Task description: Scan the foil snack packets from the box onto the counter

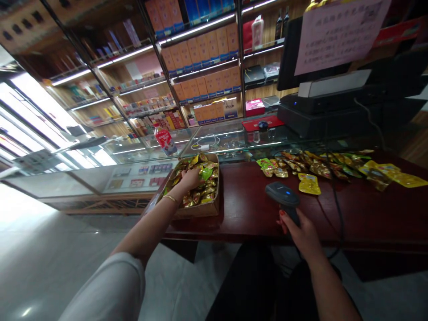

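Observation:
My left hand (191,179) reaches into an open cardboard box (201,210) on the left end of the dark red table. Its fingers are closed on the edge of a green snack packet (206,173); the fingertips are partly hidden. Gold and yellow snack packets (209,196) fill the box around it. My right hand (302,229) is wrapped round the handle of a black barcode scanner (283,195), held above the table with a blue light showing on top. Beyond the scanner lies a single yellow packet (309,183).
A row of gold, green and yellow packets (319,166) lies along the table's back right. The scanner's cable (338,205) hangs across the table. Behind are a glass counter (230,138), a bottle with a red label (164,140), a monitor (290,58) and stocked shelves.

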The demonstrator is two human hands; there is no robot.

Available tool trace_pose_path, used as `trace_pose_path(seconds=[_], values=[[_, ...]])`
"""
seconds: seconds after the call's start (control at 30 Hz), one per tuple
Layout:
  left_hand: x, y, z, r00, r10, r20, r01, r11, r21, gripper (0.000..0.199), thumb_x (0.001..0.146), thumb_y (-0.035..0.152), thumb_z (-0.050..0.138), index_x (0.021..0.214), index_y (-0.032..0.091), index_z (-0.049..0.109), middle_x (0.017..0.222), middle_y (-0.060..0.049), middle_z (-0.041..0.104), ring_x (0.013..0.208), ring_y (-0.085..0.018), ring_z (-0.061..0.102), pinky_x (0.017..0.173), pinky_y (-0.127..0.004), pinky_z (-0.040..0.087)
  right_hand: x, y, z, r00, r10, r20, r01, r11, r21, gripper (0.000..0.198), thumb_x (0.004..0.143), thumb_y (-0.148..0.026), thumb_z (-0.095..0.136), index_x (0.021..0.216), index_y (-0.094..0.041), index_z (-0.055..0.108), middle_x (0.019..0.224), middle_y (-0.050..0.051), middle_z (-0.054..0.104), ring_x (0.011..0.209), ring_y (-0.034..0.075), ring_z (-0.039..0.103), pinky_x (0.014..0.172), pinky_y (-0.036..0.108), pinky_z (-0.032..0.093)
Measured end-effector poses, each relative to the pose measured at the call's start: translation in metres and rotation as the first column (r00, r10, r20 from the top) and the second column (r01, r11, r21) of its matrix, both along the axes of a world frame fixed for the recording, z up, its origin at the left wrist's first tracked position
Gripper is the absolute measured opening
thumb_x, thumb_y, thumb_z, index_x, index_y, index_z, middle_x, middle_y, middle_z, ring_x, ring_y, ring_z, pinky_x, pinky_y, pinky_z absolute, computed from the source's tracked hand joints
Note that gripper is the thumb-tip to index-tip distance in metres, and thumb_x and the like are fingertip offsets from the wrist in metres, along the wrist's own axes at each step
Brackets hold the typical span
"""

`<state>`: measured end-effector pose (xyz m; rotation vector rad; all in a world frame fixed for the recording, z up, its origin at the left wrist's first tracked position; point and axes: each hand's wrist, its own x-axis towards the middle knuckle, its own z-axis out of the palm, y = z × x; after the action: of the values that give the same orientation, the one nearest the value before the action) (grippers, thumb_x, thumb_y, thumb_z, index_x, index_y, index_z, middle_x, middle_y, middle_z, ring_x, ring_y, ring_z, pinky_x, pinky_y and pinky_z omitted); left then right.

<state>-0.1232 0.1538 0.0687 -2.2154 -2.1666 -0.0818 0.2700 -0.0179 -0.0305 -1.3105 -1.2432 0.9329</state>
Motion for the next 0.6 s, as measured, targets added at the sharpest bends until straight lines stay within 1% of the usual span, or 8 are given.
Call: trace_pose_path(seconds=[0.1,0.17,0.23,0.3,0.33,0.4,0.5,0.6], values=[[0.000,-0.011,0.011,1.000,-0.005,0.005,0.005,1.000,0.003,0.053,0.074,0.031,0.079,0.124,0.016,0.066,0.123,-0.018,0.070,0.119,-0.038,0.062,0.108,-0.053,0.040,0.001,-0.001,-0.001,1.000,0.006,-0.004,-0.006,1.000,0.009,0.033,0.090,-0.055,0.061,0.093,-0.022,0.062,0.058,-0.006,0.059,0.060,0.020,0.066,0.070,0.034,0.054],[0.007,-0.024,0.023,0.999,-0.032,0.042,0.030,0.997,0.066,0.048,0.079,0.026,0.073,0.125,0.015,0.065,0.125,-0.016,0.068,0.120,-0.033,0.062,0.107,-0.044,0.044,0.002,-0.003,0.000,1.000,0.011,-0.004,-0.011,1.000,0.015,0.033,0.091,-0.055,0.061,0.093,-0.022,0.063,0.058,-0.006,0.060,0.058,0.019,0.064,0.067,0.033,0.054],[0.024,-0.039,0.032,0.977,-0.119,0.179,0.080,0.975,0.208,0.045,0.082,0.023,0.068,0.126,0.016,0.065,0.125,-0.013,0.067,0.120,-0.028,0.062,0.106,-0.038,0.046,0.003,-0.004,0.000,1.000,0.011,0.002,-0.011,1.000,0.020,0.034,0.091,-0.055,0.062,0.094,-0.021,0.064,0.058,-0.005,0.061,0.056,0.019,0.063,0.063,0.031,0.052],[0.052,-0.055,0.030,0.878,-0.262,0.400,0.118,0.930,0.349,0.043,0.082,0.023,0.068,0.125,0.019,0.065,0.121,-0.009,0.068,0.118,-0.026,0.063,0.106,-0.037,0.047,0.004,-0.005,0.001,1.000,0.001,0.016,-0.002,1.000,0.024,0.034,0.090,-0.055,0.062,0.095,-0.021,0.064,0.060,-0.005,0.062,0.055,0.019,0.063,0.059,0.030,0.050],[0.070,-0.062,0.024,0.794,-0.327,0.513,0.126,0.914,0.387,0.043,0.082,0.024,0.069,0.124,0.020,0.065,0.120,-0.008,0.069,0.115,-0.026,0.064,0.105,-0.037,0.048,0.004,-0.006,0.001,1.000,-0.006,0.026,0.005,1.000,0.026,0.034,0.090,-0.055,0.062,0.096,-0.021,0.065,0.060,-0.005,0.062,0.056,0.019,0.063,0.058,0.030,0.049],[0.109,-0.073,0.001,0.604,-0.376,0.702,0.135,0.917,0.376,0.045,0.080,0.024,0.072,0.125,0.021,0.064,0.116,-0.006,0.071,0.108,-0.024,0.066,0.100,-0.037,0.051,0.003,-0.006,0.003,0.999,-0.023,0.048,0.022,0.999,0.030,0.033,0.089,-0.054,0.063,0.097,-0.022,0.065,0.057,-0.006,0.060,0.056,0.020,0.064,0.057,0.029,0.048],[0.160,-0.075,-0.048,0.366,-0.295,0.883,0.112,0.955,0.273,0.055,0.075,0.015,0.073,0.128,0.020,0.059,0.112,-0.006,0.071,0.096,-0.020,0.068,0.092,-0.036,0.055,0.001,-0.008,0.006,0.996,-0.037,0.087,0.034,0.999,0.034,0.035,0.089,-0.053,0.063,0.103,-0.022,0.063,0.056,-0.006,0.060,0.056,0.021,0.066,0.056,0.029,0.049],[0.185,-0.066,-0.089,0.199,-0.165,0.966,0.065,0.986,0.155,0.054,0.072,0.009,0.071,0.124,0.019,0.059,0.113,-0.006,0.070,0.097,-0.019,0.067,0.091,-0.033,0.055,0.003,-0.011,0.009,0.991,-0.014,0.133,0.010,0.999,0.036,0.036,0.091,-0.055,0.061,0.103,-0.021,0.064,0.057,-0.005,0.062,0.053,0.020,0.064,0.054,0.029,0.048]])
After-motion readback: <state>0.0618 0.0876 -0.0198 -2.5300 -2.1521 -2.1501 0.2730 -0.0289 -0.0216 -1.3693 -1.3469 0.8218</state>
